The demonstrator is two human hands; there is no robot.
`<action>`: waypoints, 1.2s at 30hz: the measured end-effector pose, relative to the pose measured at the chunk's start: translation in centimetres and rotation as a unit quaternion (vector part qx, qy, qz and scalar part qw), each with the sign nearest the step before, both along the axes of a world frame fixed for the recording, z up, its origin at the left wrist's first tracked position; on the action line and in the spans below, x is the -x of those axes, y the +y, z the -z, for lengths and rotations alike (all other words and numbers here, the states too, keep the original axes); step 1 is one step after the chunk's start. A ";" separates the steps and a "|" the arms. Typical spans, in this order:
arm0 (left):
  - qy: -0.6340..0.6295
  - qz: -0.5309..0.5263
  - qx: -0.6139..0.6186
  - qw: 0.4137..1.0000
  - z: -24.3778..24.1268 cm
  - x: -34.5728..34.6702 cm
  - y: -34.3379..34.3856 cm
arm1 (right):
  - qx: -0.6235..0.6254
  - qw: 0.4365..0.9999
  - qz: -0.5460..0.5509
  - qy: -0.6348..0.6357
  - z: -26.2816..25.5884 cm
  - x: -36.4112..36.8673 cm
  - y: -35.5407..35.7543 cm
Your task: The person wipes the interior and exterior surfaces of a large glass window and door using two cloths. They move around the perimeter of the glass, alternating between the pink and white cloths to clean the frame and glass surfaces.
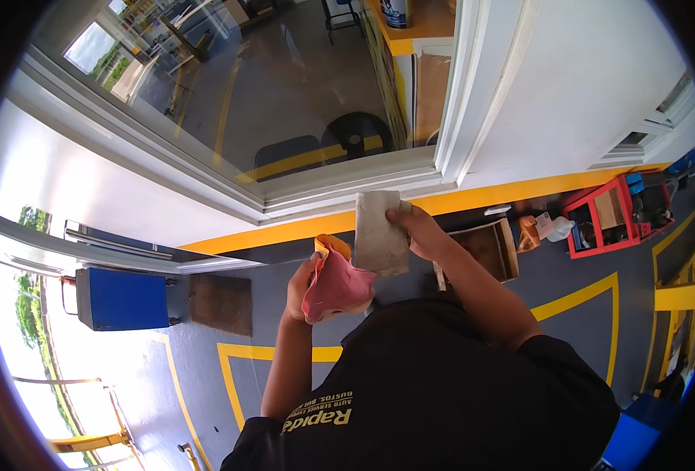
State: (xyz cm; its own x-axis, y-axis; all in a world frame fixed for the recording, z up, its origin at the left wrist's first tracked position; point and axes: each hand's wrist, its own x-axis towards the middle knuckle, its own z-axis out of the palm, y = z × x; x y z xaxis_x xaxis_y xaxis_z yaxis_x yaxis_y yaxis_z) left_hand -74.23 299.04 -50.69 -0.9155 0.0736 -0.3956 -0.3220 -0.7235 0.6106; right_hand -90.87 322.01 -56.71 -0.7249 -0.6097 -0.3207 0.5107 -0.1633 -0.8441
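Observation:
A crumpled pink and orange cloth (pixel 340 279) is gripped in my left hand (pixel 301 289), its folds hanging towards my chest. My right hand (pixel 422 233) pinches a flat, folded grey-beige cloth (pixel 379 235) near its upper right corner, with the thumb lying on its face. The two cloths are side by side, and the pink one's right edge meets or overlaps the lower edge of the grey one; contact is hard to tell. Just beyond my hands is the white frame (pixel 353 182) of a large glass window (pixel 300 76).
Below the white wall's yellow stripe, an open cardboard box (pixel 509 250) sits on the right, beside an orange jug (pixel 527 233), a translucent bottle (pixel 559 228) and a red tool cart (pixel 597 215). Leftward are a brown mat (pixel 221 304) and a blue cabinet (pixel 126 299) by the glass door.

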 end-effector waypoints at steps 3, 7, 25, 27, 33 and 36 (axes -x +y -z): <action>-0.077 0.002 -0.017 0.997 1.1 1.8 2.5 | -0.326 0.869 0.010 0.371 4.1 0.1 1.6; -0.117 0.040 -0.016 0.992 3.4 1.7 4.1 | -0.088 0.969 -0.120 0.197 0.5 -1.4 2.2; 0.011 -0.051 0.044 0.998 -2.2 6.1 -1.0 | -0.145 0.884 0.046 0.443 -12.7 -2.0 -2.9; -0.017 -0.039 -0.026 0.999 -2.6 6.3 -2.0 | -0.244 0.864 -0.066 0.436 -13.7 -2.6 -4.9; 0.098 0.006 -0.013 0.995 1.8 4.2 -6.2 | -0.104 0.953 -0.150 0.241 -18.5 -2.4 -11.3; 0.047 0.013 0.007 0.999 -0.1 1.8 -9.7 | 0.168 0.942 0.069 0.281 -29.2 -0.3 -11.5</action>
State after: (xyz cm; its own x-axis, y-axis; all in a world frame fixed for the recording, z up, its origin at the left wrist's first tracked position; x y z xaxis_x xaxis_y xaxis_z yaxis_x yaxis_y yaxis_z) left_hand -76.06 289.35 -50.63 -0.9467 0.0923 -0.3085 -0.2805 -0.7069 0.6493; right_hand -90.57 310.49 -27.47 -0.8019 -0.4963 0.3326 -0.0476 -0.5019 -0.8636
